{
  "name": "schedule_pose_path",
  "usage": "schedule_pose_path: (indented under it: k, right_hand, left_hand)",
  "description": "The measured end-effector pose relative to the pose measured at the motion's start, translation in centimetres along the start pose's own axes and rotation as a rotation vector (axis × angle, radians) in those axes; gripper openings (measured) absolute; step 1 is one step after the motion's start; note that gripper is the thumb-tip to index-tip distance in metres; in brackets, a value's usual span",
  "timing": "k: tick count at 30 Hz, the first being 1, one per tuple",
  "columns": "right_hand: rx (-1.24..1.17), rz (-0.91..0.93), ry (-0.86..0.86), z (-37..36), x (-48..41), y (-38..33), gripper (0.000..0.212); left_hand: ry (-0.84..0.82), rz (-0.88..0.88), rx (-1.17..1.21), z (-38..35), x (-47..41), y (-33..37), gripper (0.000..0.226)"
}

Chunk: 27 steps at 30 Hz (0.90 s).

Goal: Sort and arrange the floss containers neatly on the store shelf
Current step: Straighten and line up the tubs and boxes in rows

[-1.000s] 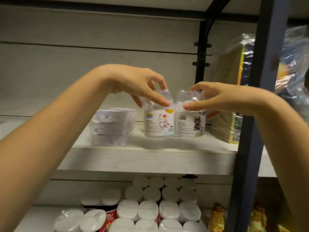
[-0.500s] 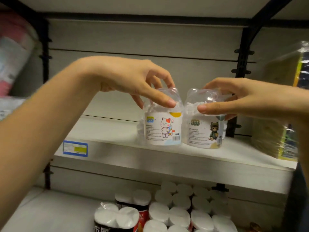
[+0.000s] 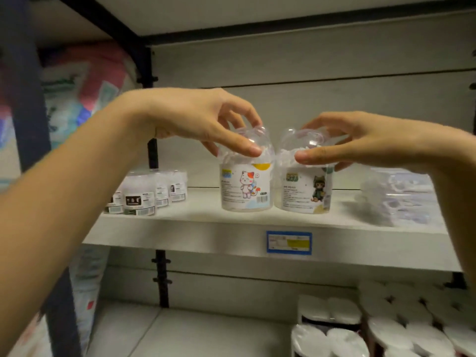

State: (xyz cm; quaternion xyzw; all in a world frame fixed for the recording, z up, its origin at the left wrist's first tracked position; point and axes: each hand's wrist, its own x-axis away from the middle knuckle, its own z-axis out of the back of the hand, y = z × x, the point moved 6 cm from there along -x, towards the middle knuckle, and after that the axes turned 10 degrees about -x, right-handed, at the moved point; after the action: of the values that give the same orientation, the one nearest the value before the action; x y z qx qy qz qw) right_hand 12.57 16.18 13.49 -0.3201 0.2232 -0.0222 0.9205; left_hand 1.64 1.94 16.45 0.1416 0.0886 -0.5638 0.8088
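Two clear domed floss containers stand side by side near the front of the white shelf [image 3: 231, 239]. The left container [image 3: 246, 188] has a white cat on its label; my left hand [image 3: 203, 122] grips its dome from above. The right container [image 3: 304, 189] shows a dark cat in green; my right hand [image 3: 355, 140] pinches its dome. A cluster of smaller floss tubs with dark labels [image 3: 146, 193] sits on the same shelf to the left. A clear wrapped pack [image 3: 398, 197] lies to the right.
A blue-framed price tag [image 3: 289, 242] is fixed to the shelf's front edge. Rolls of white tissue [image 3: 386, 323] fill the lower shelf at right. A dark upright post [image 3: 31, 112] and soft pink-and-white packs [image 3: 85, 86] stand at the left.
Both hands carried the two containers leftwards along the shelf, still side by side. The view swung left, bringing the small tubs, the price tag and the left post into sight.
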Motion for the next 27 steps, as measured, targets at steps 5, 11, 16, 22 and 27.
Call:
schedule_pose_path:
  k: [5,11,16,22,27]
  right_hand:
    - [-0.009,-0.050,0.017,-4.2,-4.2,-2.0,0.080]
    - [0.062,-0.074,0.069,-7.5,-7.9,-1.5,0.070]
    - [0.076,-0.115,0.025,-9.4,-9.4,0.3,0.066]
    - [0.006,-0.159,-0.026,-10.6,-10.2,1.8,0.066]
    - [0.124,-0.110,-0.009,-10.2,-9.4,1.1,0.079]
  left_hand:
    - [-0.015,0.010,0.020,0.9,0.6,-6.1,0.057]
    - [-0.023,0.017,0.016,-1.0,-0.4,-10.6,0.049]
    - [-0.020,0.020,0.007,-3.3,-0.7,-12.8,0.045]
    - [-0.047,0.027,0.016,-4.2,-1.0,-13.9,0.049]
    - [0.006,0.025,-0.091,-2.9,-0.4,-14.1,0.065]
